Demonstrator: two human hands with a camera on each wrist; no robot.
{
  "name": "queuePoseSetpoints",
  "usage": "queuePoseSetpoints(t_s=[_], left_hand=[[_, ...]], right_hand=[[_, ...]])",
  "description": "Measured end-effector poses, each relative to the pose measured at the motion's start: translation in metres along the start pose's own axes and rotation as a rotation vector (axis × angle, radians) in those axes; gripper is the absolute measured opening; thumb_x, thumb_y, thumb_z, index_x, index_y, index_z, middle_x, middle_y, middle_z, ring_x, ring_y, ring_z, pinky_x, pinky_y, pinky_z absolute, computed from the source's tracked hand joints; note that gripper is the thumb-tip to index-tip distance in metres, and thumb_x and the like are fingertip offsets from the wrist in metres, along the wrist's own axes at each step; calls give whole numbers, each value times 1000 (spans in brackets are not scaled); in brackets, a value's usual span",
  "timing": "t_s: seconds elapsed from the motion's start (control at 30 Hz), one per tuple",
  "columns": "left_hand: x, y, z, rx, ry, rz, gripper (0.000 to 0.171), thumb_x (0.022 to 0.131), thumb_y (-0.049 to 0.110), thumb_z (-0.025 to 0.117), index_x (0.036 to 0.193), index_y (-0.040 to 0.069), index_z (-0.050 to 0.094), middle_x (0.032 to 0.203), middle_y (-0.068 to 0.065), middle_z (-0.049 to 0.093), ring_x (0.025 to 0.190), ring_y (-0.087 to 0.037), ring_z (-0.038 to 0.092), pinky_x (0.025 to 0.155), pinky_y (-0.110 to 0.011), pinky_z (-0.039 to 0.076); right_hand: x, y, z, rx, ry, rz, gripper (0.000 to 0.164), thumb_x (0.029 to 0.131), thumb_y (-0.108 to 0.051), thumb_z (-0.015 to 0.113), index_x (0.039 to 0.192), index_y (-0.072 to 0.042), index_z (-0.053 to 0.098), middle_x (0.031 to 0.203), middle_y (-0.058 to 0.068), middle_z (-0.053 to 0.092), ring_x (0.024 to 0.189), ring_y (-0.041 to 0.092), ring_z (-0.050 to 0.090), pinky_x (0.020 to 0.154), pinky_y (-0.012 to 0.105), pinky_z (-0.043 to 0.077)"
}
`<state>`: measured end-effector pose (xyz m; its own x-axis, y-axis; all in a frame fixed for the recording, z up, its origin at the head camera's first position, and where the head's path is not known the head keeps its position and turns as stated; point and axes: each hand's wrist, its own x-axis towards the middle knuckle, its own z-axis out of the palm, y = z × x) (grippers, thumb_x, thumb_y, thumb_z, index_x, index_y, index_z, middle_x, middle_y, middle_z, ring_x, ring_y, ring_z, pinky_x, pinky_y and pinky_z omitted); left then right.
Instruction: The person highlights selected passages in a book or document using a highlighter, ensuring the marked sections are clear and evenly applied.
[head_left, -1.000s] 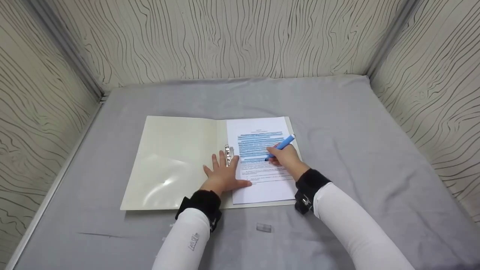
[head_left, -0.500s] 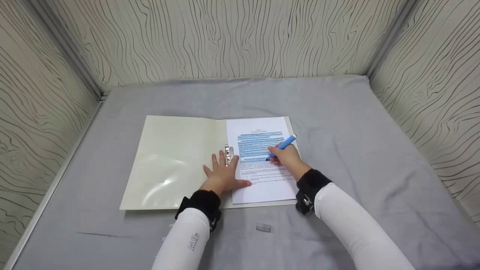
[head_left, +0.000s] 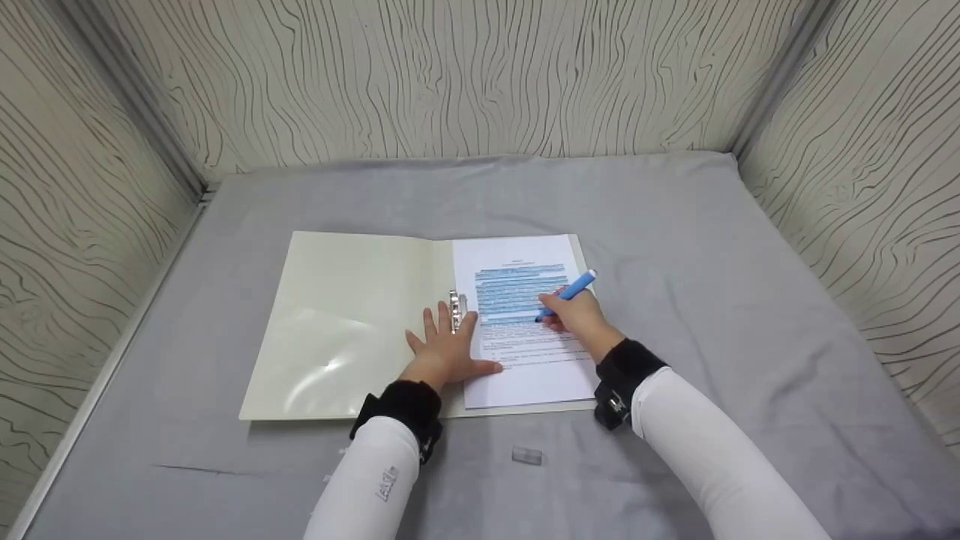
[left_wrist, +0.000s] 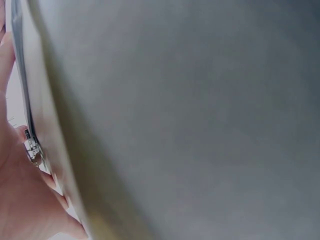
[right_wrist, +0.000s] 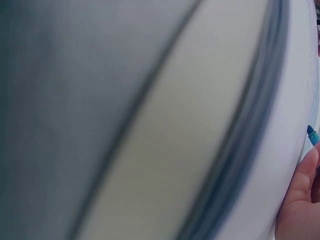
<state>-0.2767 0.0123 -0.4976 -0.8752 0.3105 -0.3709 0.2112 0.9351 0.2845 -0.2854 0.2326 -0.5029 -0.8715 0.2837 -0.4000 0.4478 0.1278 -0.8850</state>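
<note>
My right hand (head_left: 574, 311) grips a blue highlighter (head_left: 576, 286), its dark tip down at a line of printed text. That text is on a white sheet (head_left: 525, 386) in the right half of an opened cream binder (head_left: 337, 300). Blue marking covers the upper lines, and plain black print lies below. With fingers spread flat, my left hand (head_left: 444, 354) rests across the binder's inner fold and the sheet's left edge, just below the metal ring clasp (head_left: 454, 304). In the right wrist view the highlighter tip (right_wrist: 311, 131) shows past the thumb.
A small clear grey cap (head_left: 527, 455) lies on the grey cloth in front of the binder. Grey cloth (head_left: 675, 225) covers the table, with wood-patterned panels (head_left: 450, 75) standing at the back and both sides. Both forearms reach in from the front.
The highlighter and my right hand have slid slightly to the right along the text line, and the blue marking there reaches a little farther. My left hand stays in place.
</note>
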Motion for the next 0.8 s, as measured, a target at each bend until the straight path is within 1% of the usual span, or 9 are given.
queuePoseSetpoints(t_s=[0.23, 0.4, 0.57, 0.8], left_hand=[[0, 0, 0, -11, 4, 0, 102, 67, 72, 64, 149, 28, 22, 154, -20, -5, 138, -42, -10, 100, -69, 2], [1, 0, 1, -5, 9, 1, 101, 67, 71, 64, 149, 28, 22, 154, -20, -4, 138, -42, -9, 100, -69, 3], [1, -1, 2, 6, 10, 1, 100, 68, 70, 64, 149, 28, 22, 154, -20, -4, 138, -42, -8, 101, -68, 4], [2, 0, 2, 8, 7, -2, 101, 68, 71, 64, 149, 29, 22, 154, -20, -5, 138, -42, -8, 100, -68, 4]], right_hand=[[-2, -1, -2, 6, -11, 13, 26, 89, -21, 64, 97, -2, 49, 71, 7, 60, 57, 9, 60, 55, 19, 49], [-2, -1, -2, 20, -12, 13, 25, 89, -20, 64, 96, -1, 49, 70, 6, 59, 55, 9, 59, 54, 18, 49], [-1, -1, -3, -9, -8, 5, 24, 89, -19, 64, 95, -1, 50, 70, 6, 59, 55, 8, 59, 53, 18, 48], [-1, -1, -6, -25, -3, 17, 25, 89, -22, 64, 95, -2, 50, 70, 6, 59, 56, 10, 60, 55, 19, 49]])
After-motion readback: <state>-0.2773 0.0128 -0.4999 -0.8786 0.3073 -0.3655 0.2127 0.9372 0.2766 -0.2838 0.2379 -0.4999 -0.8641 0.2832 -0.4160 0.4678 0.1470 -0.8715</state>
